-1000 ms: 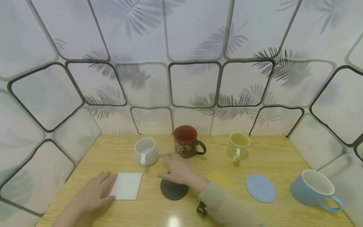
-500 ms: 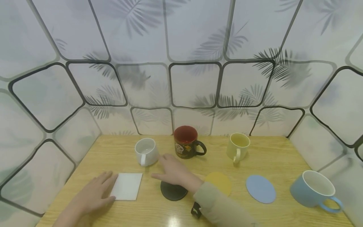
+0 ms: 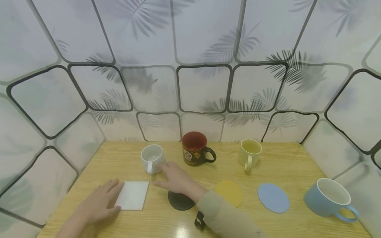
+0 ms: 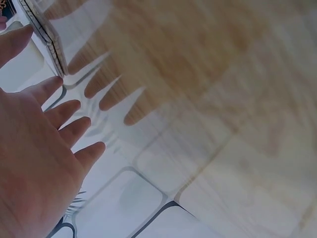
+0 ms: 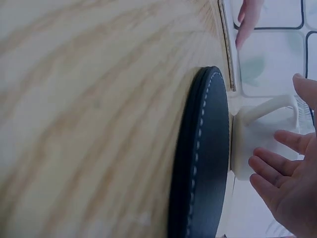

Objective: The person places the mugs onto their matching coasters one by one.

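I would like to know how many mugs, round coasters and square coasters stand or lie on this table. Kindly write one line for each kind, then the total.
Mugs: 4 (white mug, dark mug, yellow mug, blue mug)
Round coasters: 3 (black coaster, yellow coaster, blue coaster)
Square coasters: 1 (white coaster)
Total: 8

Downward head view, close wrist views (right shares white mug [image 3: 152, 160])

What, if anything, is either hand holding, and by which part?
Nothing is held. The right hand, fingers spread, is beside the rounded white mug; the left hand lies at the edge of the square white stitched coaster without gripping it.
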{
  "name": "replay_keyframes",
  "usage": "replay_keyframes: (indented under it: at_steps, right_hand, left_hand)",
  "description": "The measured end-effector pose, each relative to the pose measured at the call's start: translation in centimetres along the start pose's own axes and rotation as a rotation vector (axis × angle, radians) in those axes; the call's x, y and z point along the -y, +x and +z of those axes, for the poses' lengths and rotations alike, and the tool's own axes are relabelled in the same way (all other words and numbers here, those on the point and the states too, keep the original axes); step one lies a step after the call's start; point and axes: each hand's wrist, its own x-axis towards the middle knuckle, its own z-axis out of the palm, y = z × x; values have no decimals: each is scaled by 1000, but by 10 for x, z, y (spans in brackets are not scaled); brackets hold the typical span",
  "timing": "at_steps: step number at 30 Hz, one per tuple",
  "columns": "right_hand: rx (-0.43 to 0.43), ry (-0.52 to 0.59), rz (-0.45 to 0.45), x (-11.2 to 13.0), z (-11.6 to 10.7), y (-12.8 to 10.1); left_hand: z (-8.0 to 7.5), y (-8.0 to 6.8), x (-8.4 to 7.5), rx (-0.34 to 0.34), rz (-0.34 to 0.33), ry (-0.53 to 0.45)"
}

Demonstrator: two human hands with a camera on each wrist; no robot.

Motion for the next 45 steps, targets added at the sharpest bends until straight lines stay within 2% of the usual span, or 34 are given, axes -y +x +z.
replay_keyframes:
  at_steps: [5,11,19,27,36,41,45]
  right_hand:
    - [-30,33,-62,1,7,5]
    - [-52,61,-95,3,11,9]
    - [-15,138,-51,9,12,13]
    - [-31,182,-26,10,14,17]
    - [-54,389,-2,10,20,16]
    - [-17,493,1,8,23,18]
    - [14,536,-12,8,24,21]
  left_hand:
    - [0,0,-3,11,-1,-1]
    - [-1,1,-6,13,-13,0]
    - [-3,5,-8,19,-9,10]
    - [-4,8,-6,16,-9,-1]
    - [-2,7,-4,24,-1,-22]
    - [-2,6,-5,27,0,-26]
    - [-2,6,-6,29,-3,-27]
